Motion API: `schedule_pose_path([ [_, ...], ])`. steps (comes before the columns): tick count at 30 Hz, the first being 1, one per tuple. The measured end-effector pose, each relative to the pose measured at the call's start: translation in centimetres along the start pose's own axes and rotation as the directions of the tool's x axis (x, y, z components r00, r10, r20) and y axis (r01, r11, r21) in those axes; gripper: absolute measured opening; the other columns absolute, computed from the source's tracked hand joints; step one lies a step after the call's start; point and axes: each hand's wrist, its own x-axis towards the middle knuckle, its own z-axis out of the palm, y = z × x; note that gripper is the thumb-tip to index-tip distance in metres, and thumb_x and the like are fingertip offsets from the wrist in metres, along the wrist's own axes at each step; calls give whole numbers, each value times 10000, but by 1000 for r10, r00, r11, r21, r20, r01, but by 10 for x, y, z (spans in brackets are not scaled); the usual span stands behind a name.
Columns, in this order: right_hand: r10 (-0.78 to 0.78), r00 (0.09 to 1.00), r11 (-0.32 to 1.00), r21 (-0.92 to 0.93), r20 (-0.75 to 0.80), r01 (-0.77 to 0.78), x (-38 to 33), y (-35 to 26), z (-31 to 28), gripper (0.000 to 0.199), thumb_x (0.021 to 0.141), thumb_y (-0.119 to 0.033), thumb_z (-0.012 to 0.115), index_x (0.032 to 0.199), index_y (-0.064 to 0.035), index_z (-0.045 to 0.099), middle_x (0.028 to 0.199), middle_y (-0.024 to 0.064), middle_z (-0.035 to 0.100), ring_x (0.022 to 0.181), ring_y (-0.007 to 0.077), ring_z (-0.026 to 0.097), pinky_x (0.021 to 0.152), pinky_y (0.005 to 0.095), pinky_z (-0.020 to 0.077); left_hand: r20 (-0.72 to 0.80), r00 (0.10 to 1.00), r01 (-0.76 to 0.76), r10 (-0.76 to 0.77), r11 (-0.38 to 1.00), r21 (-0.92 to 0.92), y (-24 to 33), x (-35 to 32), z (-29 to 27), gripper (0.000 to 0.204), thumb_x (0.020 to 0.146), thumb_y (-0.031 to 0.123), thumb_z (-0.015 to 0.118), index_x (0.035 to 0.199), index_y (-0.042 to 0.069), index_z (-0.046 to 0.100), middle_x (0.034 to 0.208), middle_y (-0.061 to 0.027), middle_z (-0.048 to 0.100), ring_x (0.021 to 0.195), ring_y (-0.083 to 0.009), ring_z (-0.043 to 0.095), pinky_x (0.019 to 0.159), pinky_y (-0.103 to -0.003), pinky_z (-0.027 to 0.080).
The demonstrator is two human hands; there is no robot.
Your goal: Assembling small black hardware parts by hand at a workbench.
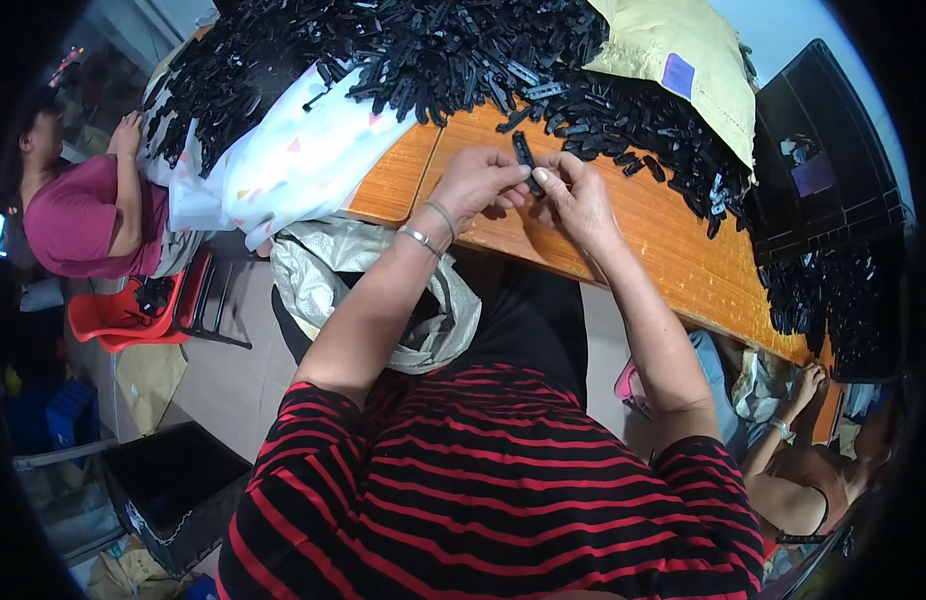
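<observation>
Hands [528, 190] on black plastic strip [524, 158]

Slim black plastic strip [524, 158], prob. upright, above table.

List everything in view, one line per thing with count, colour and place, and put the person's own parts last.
small plastic strip: one, black, pinched between both hands
heap of plastic parts: too many to count, black, far side of table
table: one, orange wood, ahead
padded envelope: one, yellowish, on heap
patterned cloth: one, white, table's left end
crate: one, black, right
woven sack: one, grey, under table edge
stool: one, red, left
co-workers: two, far left and lower right
left hand: on strip, bangles at wrist
right hand: on strip
</observation>
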Motion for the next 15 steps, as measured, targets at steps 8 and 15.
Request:
schedule_pose_path([
  [8, 136, 991, 991, 20, -16, -136, 0, 10, -21, 138, 921, -125, 562, 903, 9, 586, 646, 24, 590, 438, 60, 484, 401, 195, 379, 33, 997, -65, 64, 997, 33, 16, 18, -3, 193, 819, 109, 686, 948, 7, 586, 724, -24, 578, 589, -80, 563, 473, -194, 458],
  [15, 211, 976, 977, 1, -45, -212, 4, 22, -11, 152, 910, -133, 584, 821, -22, 531, 628, 32, 584, 432, 66, 491, 388, 202, 383, 36, 991, -135, 131, 958, 253, -6, 43, -7, 112, 820, 71, 668, 881, 11, 595, 710, -22, 564, 549, -71, 503, 476, -201, 403],
])
